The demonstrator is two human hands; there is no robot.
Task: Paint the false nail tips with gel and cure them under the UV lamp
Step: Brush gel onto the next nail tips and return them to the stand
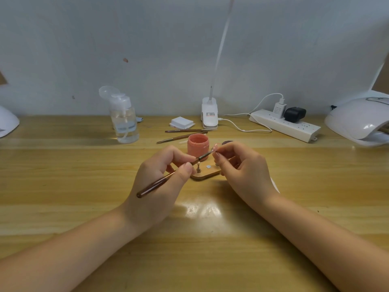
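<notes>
My left hand (160,175) pinches a brown gel brush (162,181) like a pen, its bristle end reaching up to a pink false nail tip (215,146). My right hand (242,165) pinches that tip on its small stand, just above a wooden nail holder base (205,174) with a metal peg and a round magnet. An open pink gel jar (197,146) stands right behind the base. The white UV lamp (360,121) sits at the far right of the table.
A clear pump bottle (124,121) stands at back left. Two spare brushes (185,133), a pad stack (182,122), a clip lamp (209,114) with cable and a power strip (284,125) line the back. Another white device (7,123) is at the left edge.
</notes>
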